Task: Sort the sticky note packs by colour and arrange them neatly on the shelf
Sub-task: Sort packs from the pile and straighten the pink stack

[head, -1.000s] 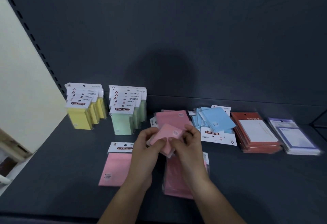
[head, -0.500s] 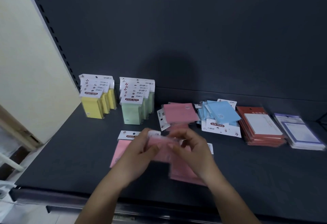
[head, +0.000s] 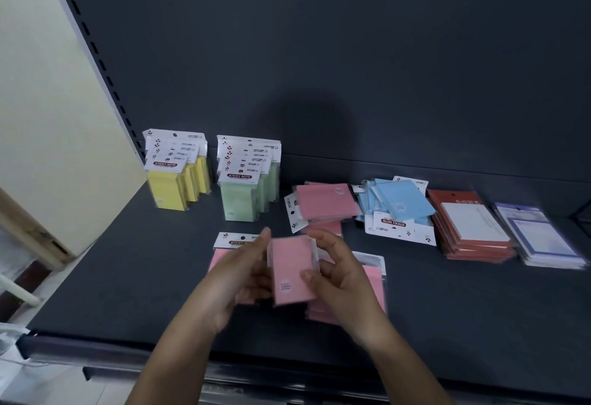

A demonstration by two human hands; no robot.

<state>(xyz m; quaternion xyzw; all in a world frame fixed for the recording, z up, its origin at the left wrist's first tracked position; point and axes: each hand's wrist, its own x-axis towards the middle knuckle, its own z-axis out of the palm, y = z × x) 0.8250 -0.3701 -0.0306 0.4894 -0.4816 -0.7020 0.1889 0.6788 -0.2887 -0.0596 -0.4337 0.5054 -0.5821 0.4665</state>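
Both hands hold one pink sticky note pack (head: 292, 272) upright above the dark shelf (head: 134, 276). My left hand (head: 243, 272) grips its left edge and my right hand (head: 339, 272) grips its right edge, thumb on the front. A flat pink pack (head: 220, 246) lies under my left hand, and more pink packs (head: 372, 280) lie under my right. A loose pink pile (head: 326, 201) sits behind. Yellow packs (head: 177, 177) and green packs (head: 248, 187) stand in rows at the back left. Blue packs (head: 399, 206) lie in a messy heap.
A stack of red-framed note pads (head: 470, 228) and a stack of purple-framed pads (head: 540, 238) lie at the right. The shelf's back panel (head: 319, 52) rises behind everything. A cream wall (head: 48, 100) stands at the left, past the slotted upright. The shelf's front edge (head: 96, 340) runs below my arms.
The pink pack was turned in my hands from a tilted angle to upright with its front facing me, and brought nearer. The view drew back, and the shelf's front edge now shows.
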